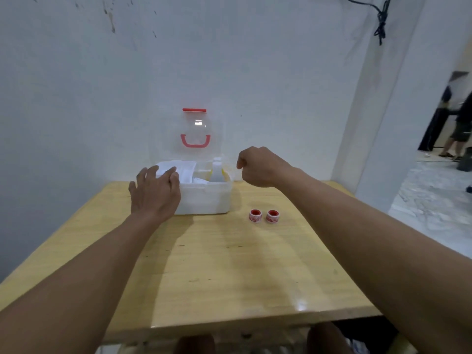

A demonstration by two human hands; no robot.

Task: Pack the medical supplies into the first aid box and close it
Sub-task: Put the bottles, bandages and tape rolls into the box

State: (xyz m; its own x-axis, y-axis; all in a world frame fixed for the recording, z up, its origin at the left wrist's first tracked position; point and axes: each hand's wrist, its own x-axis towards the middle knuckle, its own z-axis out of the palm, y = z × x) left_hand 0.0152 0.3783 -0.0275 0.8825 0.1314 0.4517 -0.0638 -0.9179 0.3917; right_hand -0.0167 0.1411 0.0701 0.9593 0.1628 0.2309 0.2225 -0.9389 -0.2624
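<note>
A white translucent first aid box stands at the far middle of the table, its clear lid with a red handle and red latch standing upright against the wall. White packets and a small white bottle lie inside. My left hand hovers with spread fingers over the box's front left corner, holding nothing. My right hand floats just right of the box with curled fingers and nothing visible in it. Two red and white tape rolls sit on the table to the right of the box.
The wooden table ends at a white wall behind the box. Its right edge borders an open doorway, where a person stands far off. A black cable hangs on the wall at upper right.
</note>
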